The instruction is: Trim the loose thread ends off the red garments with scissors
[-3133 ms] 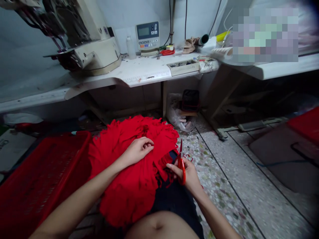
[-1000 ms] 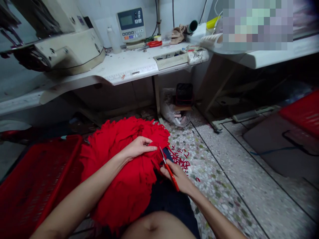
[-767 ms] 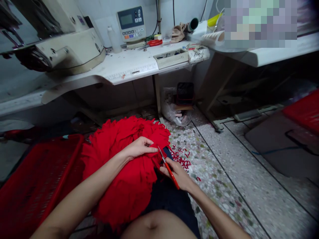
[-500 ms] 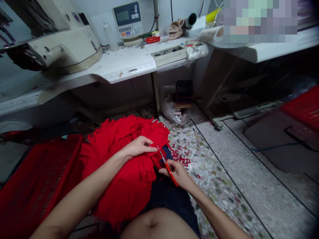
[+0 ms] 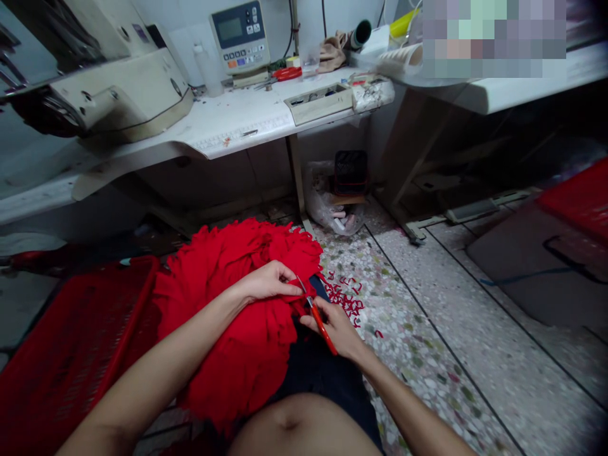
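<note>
The left hand (image 5: 268, 283) reaches in from the lower left, its forearm lying across the heap of red fabric (image 5: 232, 342) on the lap (image 5: 323, 373), fingers curled and pinching a fringed edge. The right hand (image 5: 336, 330), wrist angled inward, grips red-handled scissors (image 5: 319, 325), blades pointing up into the cloth just beside the left fingertips (image 5: 292, 286).

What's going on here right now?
A seated person has a heap of fringed red fabric across their lap. Their left hand holds the fabric, and their right hand grips red-handled scissors, with the blades at the fabric's edge. Red snippets lie on the speckled floor, a red plastic crate stands to the person's left, and a white sewing table stands ahead.
</note>
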Motion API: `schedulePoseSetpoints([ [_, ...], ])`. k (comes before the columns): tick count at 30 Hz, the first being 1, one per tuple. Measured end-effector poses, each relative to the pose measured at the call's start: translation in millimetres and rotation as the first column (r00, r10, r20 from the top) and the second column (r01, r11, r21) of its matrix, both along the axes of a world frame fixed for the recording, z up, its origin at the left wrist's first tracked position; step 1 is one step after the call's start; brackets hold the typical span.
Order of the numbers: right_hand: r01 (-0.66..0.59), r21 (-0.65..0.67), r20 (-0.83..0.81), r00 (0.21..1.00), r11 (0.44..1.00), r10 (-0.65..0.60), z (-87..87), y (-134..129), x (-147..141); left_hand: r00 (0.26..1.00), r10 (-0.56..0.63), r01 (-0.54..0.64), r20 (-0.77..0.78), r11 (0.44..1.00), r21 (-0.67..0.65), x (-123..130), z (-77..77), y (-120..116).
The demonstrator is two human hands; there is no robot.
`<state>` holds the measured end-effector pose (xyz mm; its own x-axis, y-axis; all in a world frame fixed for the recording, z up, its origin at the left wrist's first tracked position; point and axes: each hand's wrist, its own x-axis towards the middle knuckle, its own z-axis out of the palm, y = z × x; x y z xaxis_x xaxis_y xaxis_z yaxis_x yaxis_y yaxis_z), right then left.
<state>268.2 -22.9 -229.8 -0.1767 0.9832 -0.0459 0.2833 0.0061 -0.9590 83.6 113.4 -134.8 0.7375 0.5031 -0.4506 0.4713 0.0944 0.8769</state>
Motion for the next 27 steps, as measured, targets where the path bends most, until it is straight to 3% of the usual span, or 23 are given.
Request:
schedulePoseSetpoints([
  [4, 0.099, -0.032, -0.058, 0.993, 0.995, -0.101, -11.6, -7, -5, 0.999, -0.041, 0.042, -0.011, 0.995, 0.093, -1, 4.1, -2],
  [7, 0.174, -0.062, -0.132, 0.975, 0.983, -0.181, -25.3, -17, -8, 0.983, -0.181, 0.178, -0.002, 0.968, 0.179, -10, 17.9, -4],
  [9, 0.243, -0.104, -0.184, 0.948, 0.964, -0.259, -32.9, -20, -8, 0.947, -0.322, 0.318, 0.001, 0.936, 0.151, -19, 29.3, -4],
  [11, 0.312, -0.165, -0.228, 0.911, 0.936, -0.344, -36.3, -16, -7, 0.921, -0.388, 0.387, 0.002, 0.918, 0.085, -26, 37.3, -5],
  [13, 0.362, -0.199, -0.252, 0.879, 0.911, -0.404, -34.1, -5, -4, 0.947, -0.32, 0.319, 0.004, 0.946, 0.05, -29, 38.4, -7],
  [16, 0.412, -0.125, -0.239, 0.87, 0.903, -0.43, -20.4, 24, -1, 0.998, -0.063, 0.063, -0.004, 0.997, 0.052, -25, 28.2, -12],
  [18, 0.413, -0.016, -0.184, 0.894, 0.91, -0.409, -7.6, 44, -1, 0.993, 0.114, -0.113, -0.003, 0.986, 0.119, -21, 18.1, -12],
  [20, 0.396, 0.107, -0.028, 0.918, 0.912, -0.395, 4.4, 62, -2, 0.976, 0.218, -0.214, 0.011, 0.941, 0.263, -21, 9.1, -9],
  [22, 0.361, 0.206, 0.192, 0.897, 0.91, -0.399, 13.3, 76, -4, 0.97, 0.242, -0.229, 0.017, 0.889, 0.398, -22, 2.5, -4],
  [24, 0.334, 0.251, 0.361, 0.839, 0.908, -0.408, 17.6, 85, -8, 0.978, 0.21, -0.186, -0.003, 0.873, 0.45, -24, -2.0, 0],
  [27, 0.353, 0.22, 0.345, 0.844, 0.909, -0.411, 15.5, 90, -11, 0.985, 0.169, -0.136, -0.03, 0.876, 0.463, -26, -6.3, 0],
])
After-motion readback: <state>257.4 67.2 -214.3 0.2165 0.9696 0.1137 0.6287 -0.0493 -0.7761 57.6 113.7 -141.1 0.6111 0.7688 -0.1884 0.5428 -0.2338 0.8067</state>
